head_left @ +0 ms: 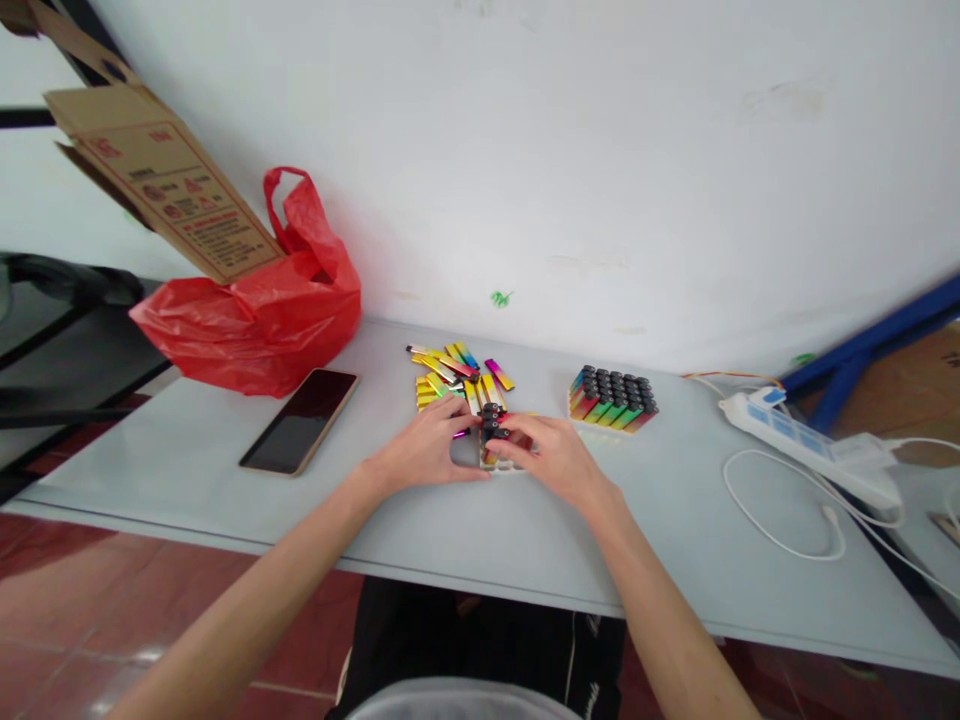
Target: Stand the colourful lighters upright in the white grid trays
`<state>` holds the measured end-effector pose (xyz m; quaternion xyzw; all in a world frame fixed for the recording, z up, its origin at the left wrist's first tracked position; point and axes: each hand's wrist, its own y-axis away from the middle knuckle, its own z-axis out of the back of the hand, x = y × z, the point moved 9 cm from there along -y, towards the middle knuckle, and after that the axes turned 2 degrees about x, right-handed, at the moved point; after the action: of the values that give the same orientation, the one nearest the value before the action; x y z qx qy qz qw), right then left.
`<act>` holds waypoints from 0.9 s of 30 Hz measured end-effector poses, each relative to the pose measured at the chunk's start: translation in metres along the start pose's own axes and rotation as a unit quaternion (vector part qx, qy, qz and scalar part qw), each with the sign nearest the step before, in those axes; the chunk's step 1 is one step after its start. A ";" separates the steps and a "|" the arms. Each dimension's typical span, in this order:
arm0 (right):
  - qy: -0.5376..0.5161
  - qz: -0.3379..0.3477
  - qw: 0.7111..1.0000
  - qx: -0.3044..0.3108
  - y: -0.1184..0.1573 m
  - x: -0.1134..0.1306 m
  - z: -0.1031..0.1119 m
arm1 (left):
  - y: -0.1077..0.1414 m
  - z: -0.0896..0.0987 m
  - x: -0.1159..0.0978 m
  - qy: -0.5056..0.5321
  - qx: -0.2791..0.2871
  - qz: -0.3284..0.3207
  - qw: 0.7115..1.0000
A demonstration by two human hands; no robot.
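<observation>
My left hand point(427, 445) is curled around the left side of a small white tray point(504, 466), its thumb near the tray's front edge. Several slim, shiny, rainbow-coloured sticks with black ends point(491, 415) stand upright in the tray's left part. My right hand point(551, 455) is over the tray's right part, thumb and forefinger pinched at one black-ended stick point(501, 432); the fingers partly hide it. Just behind my hands lies a loose pile of similar sticks point(450, 368), yellow, pink and multicoloured.
A second tray filled with upright black-ended sticks point(611, 400) stands at right. To the left are a phone point(300, 422) and a red plastic bag point(262, 320) with a cardboard box point(172, 190). A white power strip point(814, 450) with cables lies far right. A wall point(600, 180) closes the table's back.
</observation>
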<state>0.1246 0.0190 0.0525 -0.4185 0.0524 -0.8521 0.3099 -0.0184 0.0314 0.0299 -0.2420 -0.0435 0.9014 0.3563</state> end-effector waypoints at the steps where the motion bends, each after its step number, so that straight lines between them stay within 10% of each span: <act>1: -0.001 -0.003 1.000 -0.001 0.000 -0.002 0.000 | 0.000 0.000 0.000 0.001 -0.002 -0.002 1.000; 10: 0.024 -0.024 0.999 0.008 -0.005 -0.002 -0.009 | 0.000 0.002 -0.002 -0.005 0.001 0.000 1.000; 20: 0.041 -0.078 0.988 -0.128 -0.002 -0.037 0.038 | 0.003 0.003 -0.007 -0.010 0.029 -0.018 0.999; 27: 0.108 -0.116 0.983 -0.089 -0.044 -0.075 0.024 | 0.002 0.002 -0.005 -0.013 0.040 -0.021 0.999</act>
<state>0.1552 0.1013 0.0324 -0.3527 0.1124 -0.9145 0.1633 -0.0172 0.0270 0.0332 -0.2152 -0.0173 0.8977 0.3841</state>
